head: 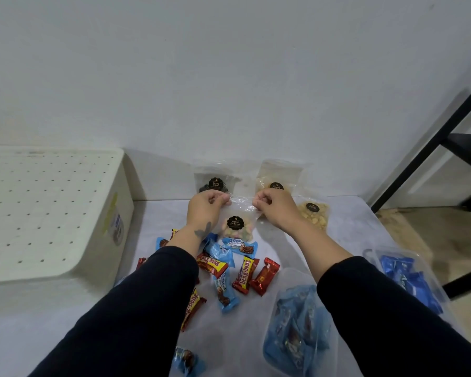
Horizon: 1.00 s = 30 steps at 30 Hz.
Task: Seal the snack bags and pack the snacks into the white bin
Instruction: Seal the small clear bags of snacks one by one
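A clear zip bag of coloured biscuits with a round black label hangs upright over the table. My left hand pinches its top strip at the left end and my right hand pinches the right end. Behind them, two more clear snack bags lean on the wall: a dark-snack bag and a pale-snack bag. Another bag of pale snacks lies flat to the right. The white bin, covered by a dotted lid, stands at the left.
Several red and blue wrapped chocolate bars lie scattered under my forearms. A clear tub of blue-wrapped snacks sits near right, another tub of blue packets at far right. A black metal frame stands beyond the table's right edge.
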Available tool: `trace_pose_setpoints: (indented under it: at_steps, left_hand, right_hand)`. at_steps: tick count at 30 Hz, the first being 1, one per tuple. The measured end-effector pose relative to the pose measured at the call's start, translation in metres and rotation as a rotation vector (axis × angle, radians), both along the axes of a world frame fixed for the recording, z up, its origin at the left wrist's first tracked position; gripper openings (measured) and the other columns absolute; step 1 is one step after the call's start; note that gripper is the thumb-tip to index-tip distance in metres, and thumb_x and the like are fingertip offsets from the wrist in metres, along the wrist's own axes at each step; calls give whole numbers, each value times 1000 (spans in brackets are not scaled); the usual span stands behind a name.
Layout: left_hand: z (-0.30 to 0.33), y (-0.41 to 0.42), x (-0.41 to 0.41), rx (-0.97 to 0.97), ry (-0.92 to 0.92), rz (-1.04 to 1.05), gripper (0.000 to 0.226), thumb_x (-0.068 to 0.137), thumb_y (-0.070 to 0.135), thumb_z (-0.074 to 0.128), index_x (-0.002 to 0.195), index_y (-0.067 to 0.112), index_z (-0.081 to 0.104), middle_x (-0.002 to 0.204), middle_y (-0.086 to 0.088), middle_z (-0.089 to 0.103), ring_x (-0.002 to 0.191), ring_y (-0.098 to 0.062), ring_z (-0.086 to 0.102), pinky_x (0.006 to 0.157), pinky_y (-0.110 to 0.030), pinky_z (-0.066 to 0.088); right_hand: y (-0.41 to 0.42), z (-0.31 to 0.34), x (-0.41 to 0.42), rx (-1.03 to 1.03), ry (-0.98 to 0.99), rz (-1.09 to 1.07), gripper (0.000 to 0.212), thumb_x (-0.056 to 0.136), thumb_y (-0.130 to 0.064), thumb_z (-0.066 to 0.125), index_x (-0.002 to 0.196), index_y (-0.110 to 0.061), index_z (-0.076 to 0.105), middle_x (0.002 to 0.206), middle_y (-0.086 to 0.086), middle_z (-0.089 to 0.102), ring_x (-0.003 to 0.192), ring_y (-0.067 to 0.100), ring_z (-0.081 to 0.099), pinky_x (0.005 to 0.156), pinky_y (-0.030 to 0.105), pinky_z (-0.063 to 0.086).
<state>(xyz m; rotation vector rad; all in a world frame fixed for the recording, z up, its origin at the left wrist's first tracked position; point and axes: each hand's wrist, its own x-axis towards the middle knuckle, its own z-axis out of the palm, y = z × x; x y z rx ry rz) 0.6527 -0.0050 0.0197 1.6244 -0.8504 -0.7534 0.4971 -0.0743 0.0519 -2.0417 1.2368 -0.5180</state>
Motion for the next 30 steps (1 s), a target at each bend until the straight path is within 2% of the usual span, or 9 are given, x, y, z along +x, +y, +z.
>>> trace_pose_setpoints:
  at_steps: [4, 7, 11, 14, 17, 20, 23, 27, 30]
  left_hand:
    - [-2, -3, 2, -3, -1, -5, 14, 90, 19, 61, 78, 23, 67, 80, 3, 69, 82, -14, 61, 78, -29, 48]
    - [-3, -6, 2, -15, -13, -19, 10, 90, 18, 61, 87, 15, 70, 76, 6, 68, 76, -9, 60, 73, -25, 45]
    - [-5, -8, 2, -2, -7, -32, 14, 93, 16, 57, 96, 9, 69, 80, 2, 69, 74, -4, 59, 69, -20, 45]
    - [-4, -10, 4, -2, -5, -4, 14, 93, 14, 56, 95, 7, 68, 84, -4, 69, 74, -8, 60, 67, -16, 47]
    - [-4, -11, 3, 7, -59, 8, 14, 93, 14, 56, 95, 6, 68, 79, -1, 66, 64, -3, 55, 57, -6, 43]
    - [-3, -13, 3, 14, -82, 18, 13, 92, 14, 57, 92, 8, 68, 77, 0, 66, 62, -5, 53, 58, -12, 43]
    - [-3, -14, 2, 20, -117, 16, 12, 92, 15, 58, 88, 11, 68, 73, 3, 64, 61, -6, 51, 60, -17, 41]
    - [-3, -14, 2, 15, -123, 24, 12, 91, 15, 58, 87, 11, 69, 76, -1, 66, 64, -9, 53, 63, -20, 44]
    - [-1, -14, 2, 13, -132, 10, 13, 91, 16, 59, 90, 9, 70, 70, 5, 63, 63, -6, 54, 62, -18, 43]
  right_hand:
    - [-1, -2, 7, 27, -18, 17, 2, 87, -20, 65, 85, -19, 65, 78, -7, 60, 83, 14, 57, 80, 30, 46]
    - [-2, -1, 11, 45, -37, 26, 11, 89, -16, 62, 87, -8, 69, 80, -1, 65, 85, 14, 58, 87, 32, 45]
    - [-5, -2, 12, 63, -44, 10, 9, 90, -12, 58, 86, -10, 66, 82, 3, 65, 81, 14, 56, 81, 26, 43]
    - [-9, -4, 13, 55, -42, 6, 10, 89, -14, 61, 92, -8, 68, 83, 1, 64, 77, 10, 57, 81, 27, 45]
    - [-10, -2, 16, 62, -61, 25, 8, 85, -16, 67, 90, -9, 70, 78, -2, 63, 75, 12, 58, 76, 27, 46]
    - [-12, -3, 20, 57, -59, 34, 3, 84, -16, 68, 82, -16, 67, 71, -4, 61, 78, 16, 59, 77, 29, 46]
    - [-15, -5, 22, 53, -29, 34, 12, 84, -16, 67, 75, -22, 61, 68, -8, 58, 78, 16, 56, 73, 24, 40]
    - [-18, -5, 25, 65, -20, 63, 4, 84, -19, 67, 82, -21, 64, 71, -8, 58, 77, 17, 58, 71, 26, 44]
    - [-17, -5, 26, 80, -69, 66, 4, 82, -22, 71, 81, -20, 68, 73, -7, 61, 73, 14, 58, 73, 30, 48]
